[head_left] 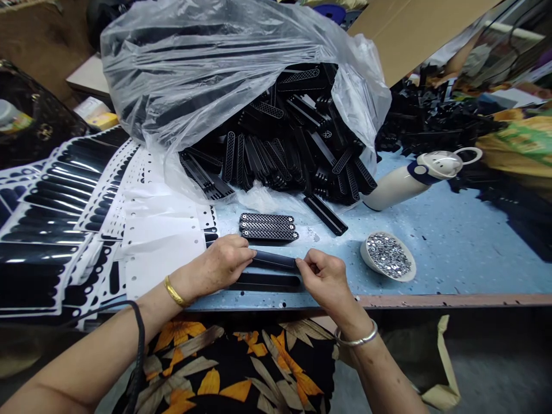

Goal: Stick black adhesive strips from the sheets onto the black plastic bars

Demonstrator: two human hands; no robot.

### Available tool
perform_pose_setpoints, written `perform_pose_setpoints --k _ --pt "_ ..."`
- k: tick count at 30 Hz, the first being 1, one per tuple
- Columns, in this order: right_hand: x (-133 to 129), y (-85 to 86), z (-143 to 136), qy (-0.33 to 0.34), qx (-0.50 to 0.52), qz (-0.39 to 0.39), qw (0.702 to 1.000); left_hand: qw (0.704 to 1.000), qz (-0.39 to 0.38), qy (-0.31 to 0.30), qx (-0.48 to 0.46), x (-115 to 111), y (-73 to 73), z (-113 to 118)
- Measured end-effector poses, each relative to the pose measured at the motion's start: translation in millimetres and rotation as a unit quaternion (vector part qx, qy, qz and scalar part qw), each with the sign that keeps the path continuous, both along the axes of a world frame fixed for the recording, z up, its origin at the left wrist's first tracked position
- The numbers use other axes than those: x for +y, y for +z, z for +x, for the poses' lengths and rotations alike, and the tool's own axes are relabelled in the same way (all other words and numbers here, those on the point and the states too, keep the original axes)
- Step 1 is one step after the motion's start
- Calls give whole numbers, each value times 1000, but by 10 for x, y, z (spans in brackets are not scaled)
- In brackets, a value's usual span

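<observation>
A long flat black strip (275, 260) stretches between my two hands, low over the table. My left hand (226, 259) pinches it near its left part, and my right hand (324, 277) pinches its right end. I cannot tell whether it is one piece or a strip lying on another bar. Just below it, along the front of the table, lies a black bar (269, 282). Behind the hands sit several black bars with mesh-patterned faces (268, 226), packed side by side. A single black bar (325, 215) rests farther right, at an angle.
A big clear plastic bag (185, 69) spills many black bars at the back. Sheets of black stickers (38, 253) cover the left. To the right stand a white bowl (411, 272) of small metal parts and a tilted cream bottle (390, 188). Black parts (431, 115) heap farther back.
</observation>
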State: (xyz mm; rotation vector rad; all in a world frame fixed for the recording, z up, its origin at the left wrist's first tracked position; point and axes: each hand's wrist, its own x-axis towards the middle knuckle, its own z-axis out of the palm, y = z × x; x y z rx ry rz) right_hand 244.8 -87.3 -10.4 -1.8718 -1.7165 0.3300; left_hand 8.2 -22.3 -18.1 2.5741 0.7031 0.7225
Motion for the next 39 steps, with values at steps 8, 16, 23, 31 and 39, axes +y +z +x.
perform_pose_setpoints --k 8,16,23,31,39 --pt "-51 -102 49 -27 78 -21 996 1000 -16 -12 -4 15 -3 -6" --pt "-41 -188 89 -60 219 -103 968 1000 -15 -18 -11 18 -5 -2" --pt "-13 -221 81 -76 204 -70 974 1000 0 -10 -11 30 -63 19" --pt "134 -309 51 -69 105 -45 991 1000 -2 -4 -23 69 -124 47" --pt "135 -274 60 -48 78 -66 994 995 -77 54 21 43 -65 55"
